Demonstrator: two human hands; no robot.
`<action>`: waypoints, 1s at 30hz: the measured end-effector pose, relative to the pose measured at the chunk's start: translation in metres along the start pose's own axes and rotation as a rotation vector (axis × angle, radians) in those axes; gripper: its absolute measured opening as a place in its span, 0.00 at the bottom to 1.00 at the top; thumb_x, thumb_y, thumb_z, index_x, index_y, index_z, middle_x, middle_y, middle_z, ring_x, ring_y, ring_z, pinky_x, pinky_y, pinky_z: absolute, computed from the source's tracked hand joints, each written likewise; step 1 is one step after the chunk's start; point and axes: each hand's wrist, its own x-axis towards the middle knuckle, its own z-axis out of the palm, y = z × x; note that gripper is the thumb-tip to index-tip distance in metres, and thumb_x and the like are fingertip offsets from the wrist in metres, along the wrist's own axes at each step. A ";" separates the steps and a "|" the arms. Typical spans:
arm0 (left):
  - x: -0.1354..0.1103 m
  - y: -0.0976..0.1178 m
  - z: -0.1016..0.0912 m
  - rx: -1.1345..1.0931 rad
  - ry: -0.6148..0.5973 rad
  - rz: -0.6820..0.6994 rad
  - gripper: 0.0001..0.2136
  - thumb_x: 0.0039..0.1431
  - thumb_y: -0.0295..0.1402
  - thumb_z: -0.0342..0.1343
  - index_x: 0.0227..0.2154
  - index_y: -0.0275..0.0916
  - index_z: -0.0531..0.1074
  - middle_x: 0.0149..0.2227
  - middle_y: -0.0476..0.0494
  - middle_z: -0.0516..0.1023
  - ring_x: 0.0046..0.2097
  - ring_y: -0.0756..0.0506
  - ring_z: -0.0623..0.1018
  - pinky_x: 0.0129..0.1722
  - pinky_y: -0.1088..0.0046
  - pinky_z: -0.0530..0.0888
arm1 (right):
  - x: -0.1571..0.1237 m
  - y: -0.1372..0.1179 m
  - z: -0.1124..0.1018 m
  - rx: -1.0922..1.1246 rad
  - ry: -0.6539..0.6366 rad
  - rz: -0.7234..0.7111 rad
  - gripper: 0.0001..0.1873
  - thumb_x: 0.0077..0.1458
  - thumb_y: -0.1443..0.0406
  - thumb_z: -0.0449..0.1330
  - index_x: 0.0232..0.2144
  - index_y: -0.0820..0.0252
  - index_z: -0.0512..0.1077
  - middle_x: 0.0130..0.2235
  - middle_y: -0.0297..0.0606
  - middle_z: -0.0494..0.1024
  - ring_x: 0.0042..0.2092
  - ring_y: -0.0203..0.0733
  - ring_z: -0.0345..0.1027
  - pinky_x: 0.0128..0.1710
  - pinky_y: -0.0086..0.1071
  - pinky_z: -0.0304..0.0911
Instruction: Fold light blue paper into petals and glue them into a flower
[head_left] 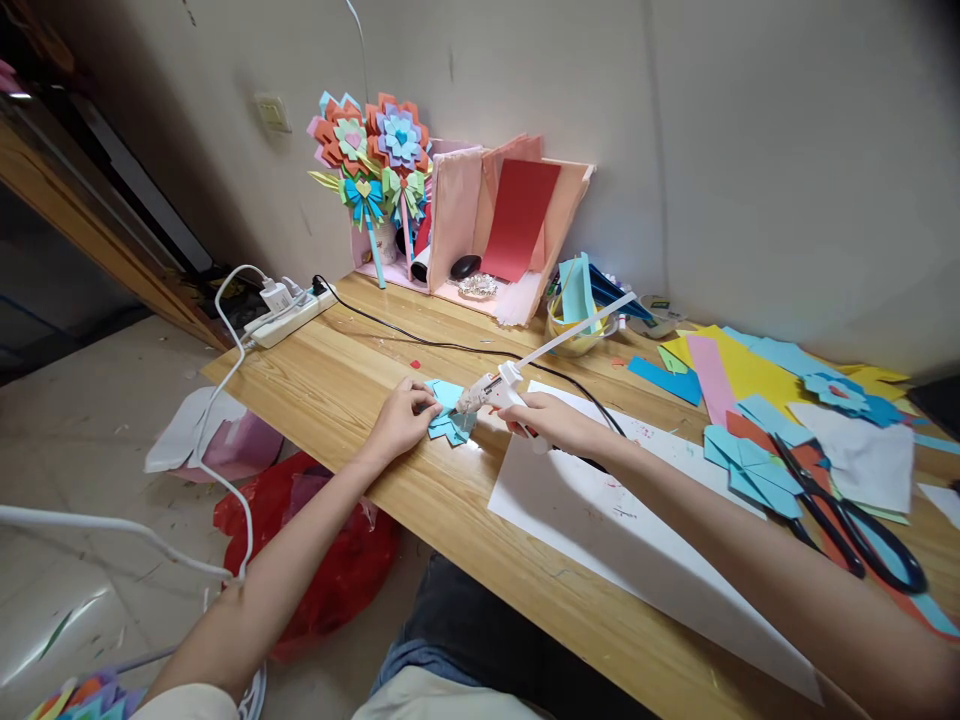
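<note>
My right hand is wrapped round the grip of a white hot glue gun, with a long glue stick jutting from its back end. The gun's nozzle points left and meets or hovers just over a light blue folded-paper flower on the wooden table. Whether the tip touches the paper I cannot tell. At the flower's left edge, my left hand pinches the paper between thumb and fingers. Part of the flower is hidden behind the nozzle and those fingers.
White paper lies under my right forearm. Black scissors and blue paper pieces are at the right. Finished paper flowers stand by a pink organizer at the back. A black cord crosses the table from a power strip.
</note>
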 end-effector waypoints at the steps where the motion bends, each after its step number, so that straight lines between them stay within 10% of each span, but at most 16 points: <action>1: 0.000 0.001 0.000 0.003 -0.001 -0.003 0.07 0.49 0.32 0.53 0.23 0.38 0.74 0.35 0.44 0.69 0.37 0.47 0.71 0.37 0.70 0.70 | 0.001 -0.001 0.000 -0.001 -0.003 -0.001 0.14 0.47 0.59 0.52 0.16 0.60 0.63 0.19 0.31 0.63 0.22 0.32 0.54 0.21 0.28 0.49; 30: 0.015 0.005 -0.007 0.143 -0.133 -0.082 0.08 0.38 0.38 0.61 0.18 0.39 0.76 0.35 0.46 0.70 0.36 0.47 0.72 0.36 0.73 0.69 | -0.006 0.022 -0.010 0.230 -0.087 0.063 0.14 0.46 0.59 0.53 0.20 0.63 0.72 0.18 0.32 0.64 0.20 0.31 0.54 0.20 0.27 0.49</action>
